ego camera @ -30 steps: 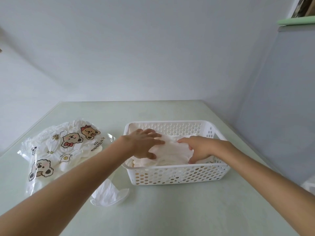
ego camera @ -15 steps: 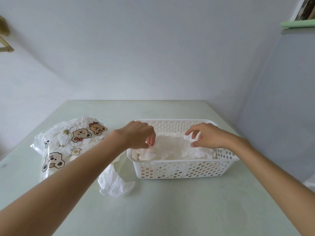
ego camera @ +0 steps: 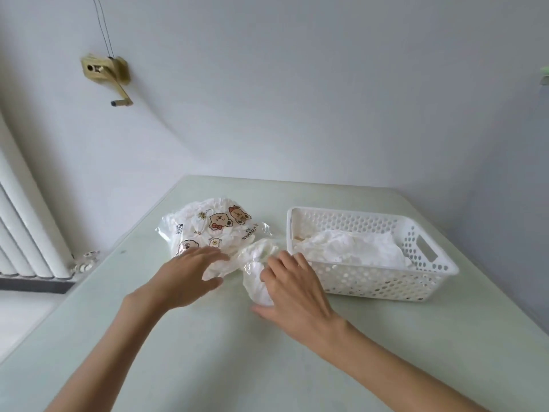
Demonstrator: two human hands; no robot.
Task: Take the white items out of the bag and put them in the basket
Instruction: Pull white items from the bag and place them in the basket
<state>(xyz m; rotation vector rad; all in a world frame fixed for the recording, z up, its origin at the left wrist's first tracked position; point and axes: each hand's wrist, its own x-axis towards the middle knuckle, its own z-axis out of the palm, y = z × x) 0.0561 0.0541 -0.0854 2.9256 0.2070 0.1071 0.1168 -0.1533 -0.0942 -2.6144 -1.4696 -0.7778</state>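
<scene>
A clear plastic bag [ego camera: 212, 230] printed with cartoon bears lies on the pale green table [ego camera: 208, 352], stuffed with white items. A loose white item [ego camera: 257, 273] lies at the bag's mouth, between the bag and the white perforated basket [ego camera: 386, 281]. More white items [ego camera: 350, 248] fill the basket. My left hand [ego camera: 190, 278] hovers with fingers spread over the bag's near end. My right hand [ego camera: 292, 288] rests on the loose white item, fingers lying loosely over it; whether it grips the item is hidden.
The basket stands at the table's right, close to the right wall. A white radiator [ego camera: 23, 227] stands at the far left beyond the table edge. A brass crank fitting [ego camera: 108, 75] hangs on the back wall.
Both hands left the basket and moved left to the bag and the loose white item. The head turned left, so the basket now sits at the right of the view.
</scene>
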